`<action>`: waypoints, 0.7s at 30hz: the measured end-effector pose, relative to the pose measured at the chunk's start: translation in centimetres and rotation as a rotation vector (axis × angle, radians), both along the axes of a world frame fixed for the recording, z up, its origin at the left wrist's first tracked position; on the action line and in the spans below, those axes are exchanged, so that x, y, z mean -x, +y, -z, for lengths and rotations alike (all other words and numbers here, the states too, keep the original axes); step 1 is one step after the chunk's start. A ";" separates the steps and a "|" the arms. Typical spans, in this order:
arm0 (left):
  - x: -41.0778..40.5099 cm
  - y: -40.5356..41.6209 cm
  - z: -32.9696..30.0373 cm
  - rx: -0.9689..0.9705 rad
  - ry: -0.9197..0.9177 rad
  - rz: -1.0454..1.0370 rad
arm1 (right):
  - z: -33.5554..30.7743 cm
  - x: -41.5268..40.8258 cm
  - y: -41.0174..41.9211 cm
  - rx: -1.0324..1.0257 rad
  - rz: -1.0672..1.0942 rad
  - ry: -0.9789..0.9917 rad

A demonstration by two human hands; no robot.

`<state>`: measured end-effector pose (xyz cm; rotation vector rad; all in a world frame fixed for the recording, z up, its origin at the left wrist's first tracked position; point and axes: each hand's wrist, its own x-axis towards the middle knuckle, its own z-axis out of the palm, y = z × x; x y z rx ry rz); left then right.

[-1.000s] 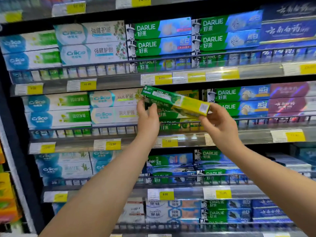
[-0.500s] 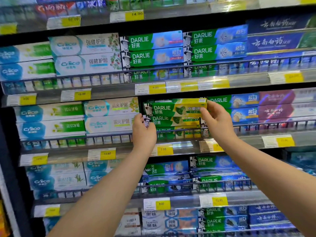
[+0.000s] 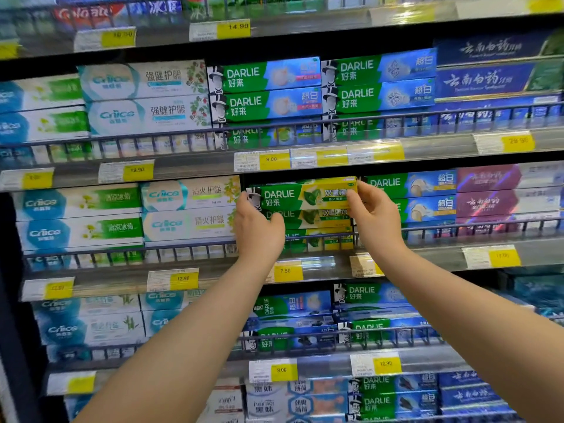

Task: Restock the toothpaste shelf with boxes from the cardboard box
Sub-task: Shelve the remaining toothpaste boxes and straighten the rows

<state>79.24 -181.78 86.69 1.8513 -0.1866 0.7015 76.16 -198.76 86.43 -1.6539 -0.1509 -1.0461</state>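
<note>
Fingers of the right hand pinch the right end of the toothpaste box; the left hand grips its left end. The box lies level between them, long axis along the shelf, atop the matching stack.

- The green-and-yellow cardboard toothpaste box on top of its stack reads "DARLIE".
- The green-and-blue cardboard boxes one shelf higher read "DARLIE".
- The yellow shelf-edge price tags read "14.90", "19.90", "9.00", "7.50", "12.90".

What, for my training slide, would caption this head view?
Left hand and right hand hold a green-yellow Darlie box atop its matching stack.
</note>
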 end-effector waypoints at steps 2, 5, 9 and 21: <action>0.3 -0.3 0.0 0.009 -0.025 0.003 | 0.0 -0.3 0.5 -0.014 0.041 -0.007; 0.3 -0.7 0.3 0.013 -0.065 -0.022 | -0.2 -1.0 0.9 -0.047 0.122 -0.015; 0.4 -0.9 0.9 -0.128 -0.041 -0.077 | -0.5 -1.2 1.2 -0.030 0.161 0.015; -0.6 -0.8 1.4 -0.229 -0.040 -0.056 | -0.5 -2.5 0.7 -0.013 0.274 0.014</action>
